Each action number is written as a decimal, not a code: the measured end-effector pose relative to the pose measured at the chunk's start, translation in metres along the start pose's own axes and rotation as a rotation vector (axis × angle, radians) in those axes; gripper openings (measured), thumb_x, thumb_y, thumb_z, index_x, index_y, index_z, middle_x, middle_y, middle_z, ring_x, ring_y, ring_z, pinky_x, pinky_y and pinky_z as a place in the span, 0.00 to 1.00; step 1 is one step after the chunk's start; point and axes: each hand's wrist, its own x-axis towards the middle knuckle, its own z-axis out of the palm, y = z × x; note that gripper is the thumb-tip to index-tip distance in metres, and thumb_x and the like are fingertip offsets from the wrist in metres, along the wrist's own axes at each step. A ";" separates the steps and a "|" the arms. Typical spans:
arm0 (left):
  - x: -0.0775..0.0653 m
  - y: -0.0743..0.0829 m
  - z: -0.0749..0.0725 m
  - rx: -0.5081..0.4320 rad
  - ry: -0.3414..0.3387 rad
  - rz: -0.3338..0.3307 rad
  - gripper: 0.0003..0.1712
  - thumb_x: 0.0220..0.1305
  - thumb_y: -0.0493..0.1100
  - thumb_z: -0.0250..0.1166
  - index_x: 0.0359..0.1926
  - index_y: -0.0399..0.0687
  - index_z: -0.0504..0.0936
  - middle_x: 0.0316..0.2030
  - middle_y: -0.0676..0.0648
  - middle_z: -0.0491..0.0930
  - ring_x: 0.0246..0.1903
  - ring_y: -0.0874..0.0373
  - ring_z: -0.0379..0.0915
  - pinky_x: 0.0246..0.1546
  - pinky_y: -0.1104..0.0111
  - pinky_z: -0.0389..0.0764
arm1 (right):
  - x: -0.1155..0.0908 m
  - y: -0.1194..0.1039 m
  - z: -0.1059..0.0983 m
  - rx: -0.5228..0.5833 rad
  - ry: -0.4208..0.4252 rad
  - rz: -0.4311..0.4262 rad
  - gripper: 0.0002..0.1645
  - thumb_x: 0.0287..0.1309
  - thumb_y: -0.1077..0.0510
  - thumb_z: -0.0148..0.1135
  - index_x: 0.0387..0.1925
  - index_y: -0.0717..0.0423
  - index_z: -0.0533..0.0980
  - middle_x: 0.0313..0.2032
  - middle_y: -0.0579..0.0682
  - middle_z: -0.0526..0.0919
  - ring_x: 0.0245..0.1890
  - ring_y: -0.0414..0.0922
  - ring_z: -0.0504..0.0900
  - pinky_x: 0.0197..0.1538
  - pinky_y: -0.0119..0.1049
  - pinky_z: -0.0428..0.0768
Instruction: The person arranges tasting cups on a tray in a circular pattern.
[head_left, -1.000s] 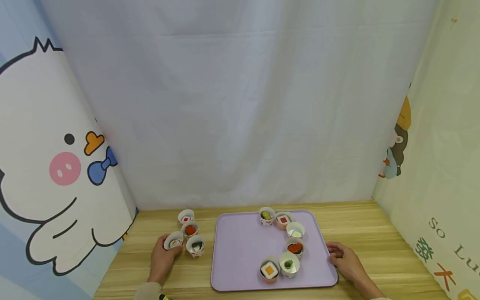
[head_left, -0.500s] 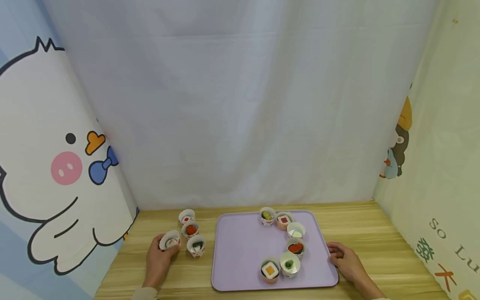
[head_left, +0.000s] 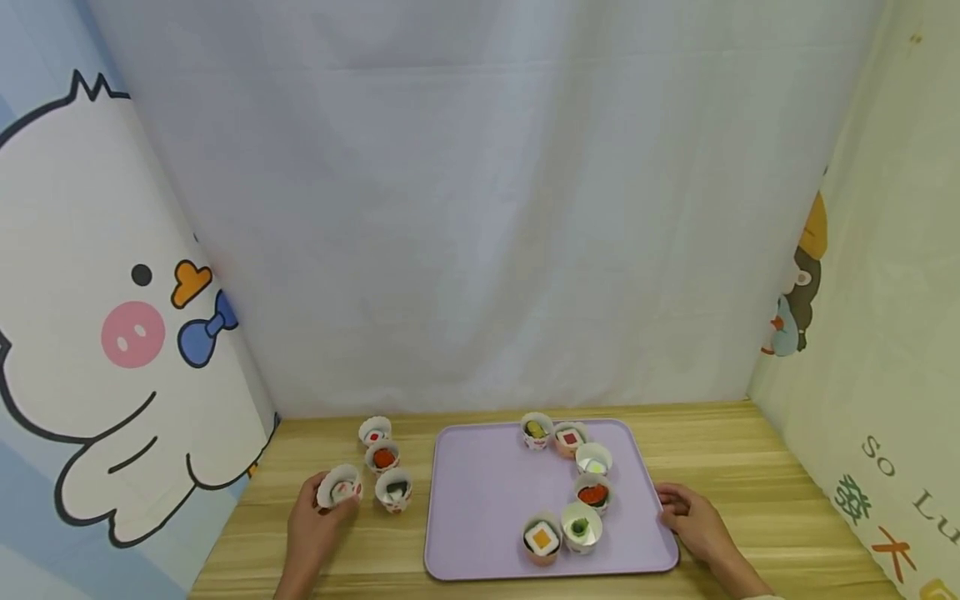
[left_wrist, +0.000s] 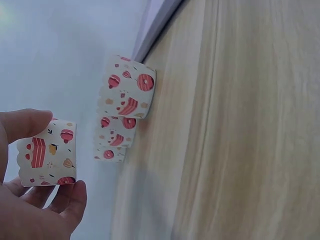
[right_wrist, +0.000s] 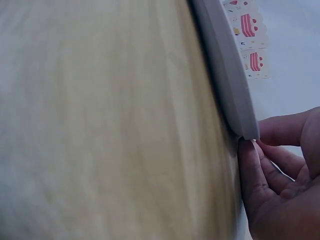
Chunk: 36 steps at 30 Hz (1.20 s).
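Observation:
My left hand (head_left: 313, 529) holds a white paper baking cup (head_left: 327, 488) with scalloped rim and pale sushi-like piece inside. In the left wrist view, thumb and fingers grip the cup's cake-printed side (left_wrist: 52, 155), raised off the wooden table (left_wrist: 240, 120). Beside it stand three more cups: one with a dark-and-white filling (head_left: 394, 490), one with red roe-like topping (head_left: 383, 458), and one with a red-centred white piece (head_left: 375, 432). My right hand (head_left: 697, 523) pinches the right rim of the lilac tray (head_left: 480, 500), thumb above and fingers below the edge in the right wrist view.
Along the tray's right part stand several filled cups, among them a green-topped cup (head_left: 581, 528), a yellow-centred cup (head_left: 542, 540) and a red-topped cup (head_left: 594, 495). A white curtain (head_left: 480, 250) hangs behind, with printed cloth (head_left: 885, 333) at the sides.
My left hand has drawn its cup leftward, away from the three neighbouring cups. The right hand stays at the tray's edge.

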 end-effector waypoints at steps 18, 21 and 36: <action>-0.031 0.048 0.003 -0.060 -0.061 0.037 0.37 0.57 0.42 0.72 0.66 0.51 0.67 0.60 0.42 0.73 0.54 0.53 0.73 0.42 0.77 0.77 | 0.001 0.004 -0.001 -0.003 -0.005 -0.008 0.28 0.50 0.72 0.63 0.56 0.70 0.74 0.46 0.61 0.83 0.36 0.34 0.78 0.38 0.25 0.77; -0.034 0.053 0.007 -0.040 -0.061 0.081 0.36 0.56 0.43 0.73 0.65 0.52 0.68 0.60 0.45 0.74 0.55 0.58 0.72 0.47 0.77 0.75 | 0.001 0.005 -0.001 -0.009 -0.005 -0.012 0.28 0.50 0.72 0.63 0.56 0.70 0.74 0.46 0.61 0.83 0.36 0.33 0.78 0.38 0.25 0.77; -0.049 0.069 0.044 -0.067 -0.123 0.250 0.36 0.52 0.36 0.74 0.63 0.51 0.72 0.57 0.43 0.79 0.54 0.52 0.77 0.50 0.68 0.78 | 0.001 0.003 -0.001 -0.019 -0.014 0.011 0.27 0.53 0.71 0.63 0.57 0.69 0.74 0.46 0.60 0.83 0.38 0.37 0.79 0.37 0.26 0.77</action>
